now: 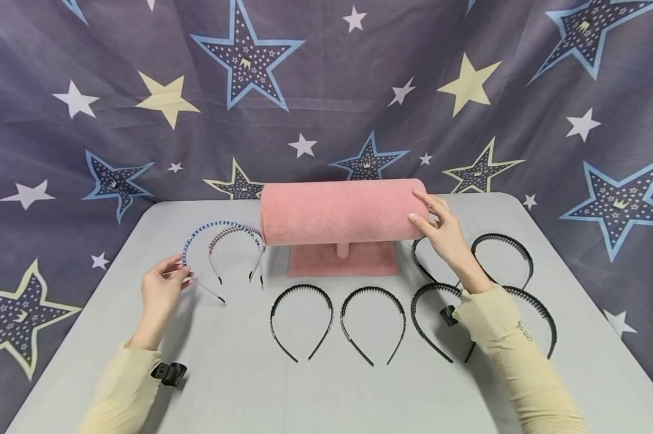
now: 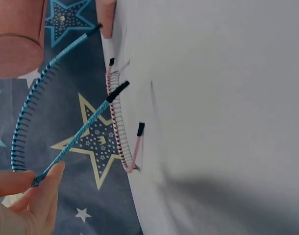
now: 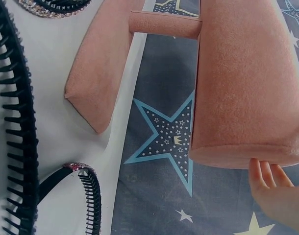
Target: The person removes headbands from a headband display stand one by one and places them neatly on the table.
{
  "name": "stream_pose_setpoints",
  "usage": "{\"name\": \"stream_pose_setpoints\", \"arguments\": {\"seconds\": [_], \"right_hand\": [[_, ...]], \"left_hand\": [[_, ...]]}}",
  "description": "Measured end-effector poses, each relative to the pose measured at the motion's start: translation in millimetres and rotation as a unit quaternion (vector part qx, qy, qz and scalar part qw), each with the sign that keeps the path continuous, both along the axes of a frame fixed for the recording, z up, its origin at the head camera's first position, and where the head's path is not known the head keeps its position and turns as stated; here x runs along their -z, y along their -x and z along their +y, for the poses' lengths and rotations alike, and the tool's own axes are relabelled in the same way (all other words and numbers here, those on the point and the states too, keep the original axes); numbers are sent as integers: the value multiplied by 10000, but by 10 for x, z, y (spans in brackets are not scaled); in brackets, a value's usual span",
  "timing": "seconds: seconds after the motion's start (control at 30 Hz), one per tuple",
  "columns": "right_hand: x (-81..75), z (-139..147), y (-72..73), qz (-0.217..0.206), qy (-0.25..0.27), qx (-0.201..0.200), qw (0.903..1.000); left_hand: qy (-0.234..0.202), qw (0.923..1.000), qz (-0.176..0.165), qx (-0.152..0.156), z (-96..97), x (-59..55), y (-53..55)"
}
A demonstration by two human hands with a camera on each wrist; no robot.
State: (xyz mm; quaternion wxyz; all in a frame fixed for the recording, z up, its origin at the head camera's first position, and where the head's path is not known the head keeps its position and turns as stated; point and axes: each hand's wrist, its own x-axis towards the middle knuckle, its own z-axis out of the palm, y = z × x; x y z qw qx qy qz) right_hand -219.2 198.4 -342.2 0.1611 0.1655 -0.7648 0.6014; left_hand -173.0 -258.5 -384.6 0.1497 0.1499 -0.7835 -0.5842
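My left hand pinches a blue wrapped headband near its left bend, thumb against fingers. The headband is held up with its black-tipped ends toward the table, as the left wrist view also shows. Just behind it a pink toothed headband stands on its ends beside the display stand. At the right end of the pink display stand's padded roll, my right hand holds on, thumb at the front and fingers on the upper side and end face. The stand's flat base sits on the table.
Two black toothed headbands lie in front of the stand. Several more black headbands lie to the right, partly hidden under my right forearm. The grey table ends at the star-patterned curtain.
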Motion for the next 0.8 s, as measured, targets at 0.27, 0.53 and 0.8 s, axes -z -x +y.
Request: {"name": "stream_pose_setpoints", "arguments": {"seconds": [0.27,0.53,0.8], "right_hand": [[1,-5,4,-41,54,-36,10000],[-5,-9,8,-76,70,-32,9999],[-9,-3,-1,-61,31,2,10000]], "left_hand": [[300,9960,-26,839,-183,74,-47],[948,9782,-789,1672,-288,53,-94],[889,9628,-1260,2221,-422,116,-91]]}}
